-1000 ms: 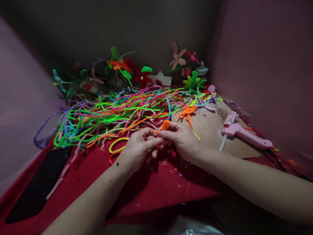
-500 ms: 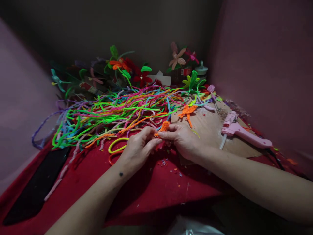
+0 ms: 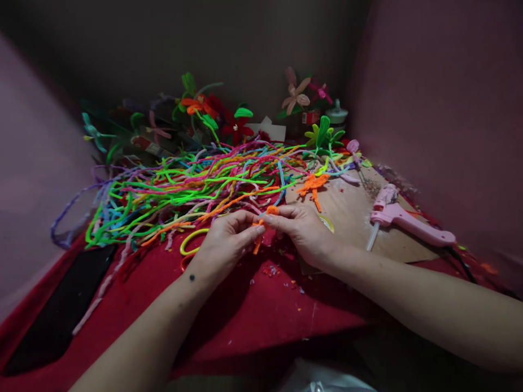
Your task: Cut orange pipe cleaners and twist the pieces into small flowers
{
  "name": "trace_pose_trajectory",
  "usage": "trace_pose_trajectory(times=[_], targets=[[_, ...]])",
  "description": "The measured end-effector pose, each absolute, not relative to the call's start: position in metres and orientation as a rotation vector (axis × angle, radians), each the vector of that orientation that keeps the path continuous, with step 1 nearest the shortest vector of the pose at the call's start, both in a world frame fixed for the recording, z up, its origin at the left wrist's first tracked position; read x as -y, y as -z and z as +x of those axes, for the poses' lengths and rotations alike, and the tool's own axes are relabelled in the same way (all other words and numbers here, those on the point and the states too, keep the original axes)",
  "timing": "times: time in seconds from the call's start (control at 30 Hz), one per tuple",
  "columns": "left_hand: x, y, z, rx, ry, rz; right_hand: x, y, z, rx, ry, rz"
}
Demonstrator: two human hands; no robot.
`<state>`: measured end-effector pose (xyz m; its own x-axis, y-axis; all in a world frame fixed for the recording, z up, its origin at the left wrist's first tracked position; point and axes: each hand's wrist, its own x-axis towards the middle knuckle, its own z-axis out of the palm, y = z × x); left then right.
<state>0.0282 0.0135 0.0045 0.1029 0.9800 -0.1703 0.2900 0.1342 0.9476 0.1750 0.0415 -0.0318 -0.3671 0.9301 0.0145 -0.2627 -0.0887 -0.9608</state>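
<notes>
My left hand point(image 3: 232, 237) pinches one end of an orange pipe cleaner point(image 3: 272, 210), and a short tail of it hangs below the fingertips. Closed on the looped upper part of the same piece is my right hand point(image 3: 300, 228). The two hands nearly touch, and fingers hide much of the piece. Behind them on the cardboard point(image 3: 347, 218) lies an orange pipe-cleaner shape point(image 3: 314, 186) with several arms. Yellow and red scissor handles point(image 3: 191, 242) show beside my left hand.
A heap of coloured pipe cleaners point(image 3: 196, 190) spreads across the red cloth point(image 3: 253, 326). Right of it rests a pink glue gun point(image 3: 408, 218) with a cord. A black flat object point(image 3: 61, 310) lies at left. Pipe-cleaner flowers point(image 3: 237, 128) stand along the back wall.
The orange pipe cleaner has been turned between my fingers, so its loop shows less and a tail now points down. My left hand has shifted slightly left. A yellow ring shows behind my right hand.
</notes>
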Motion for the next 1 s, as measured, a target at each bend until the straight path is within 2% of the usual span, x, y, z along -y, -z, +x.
trace_pose_trajectory(times=[0.43, 0.6, 1.0], targets=[[-0.009, -0.006, 0.028, -1.322, -0.842, 1.41, -0.046, 0.032, 0.175, 1.082, -1.714, -0.852], [-0.008, 0.001, 0.028, -1.386, -1.028, 1.72, -0.047, 0.029, 0.175, 0.981, -1.74, -0.893], [-0.009, 0.015, 0.022, -1.364, -1.043, 2.363, -0.047, 0.028, 0.176, 0.994, -1.747, -0.926]])
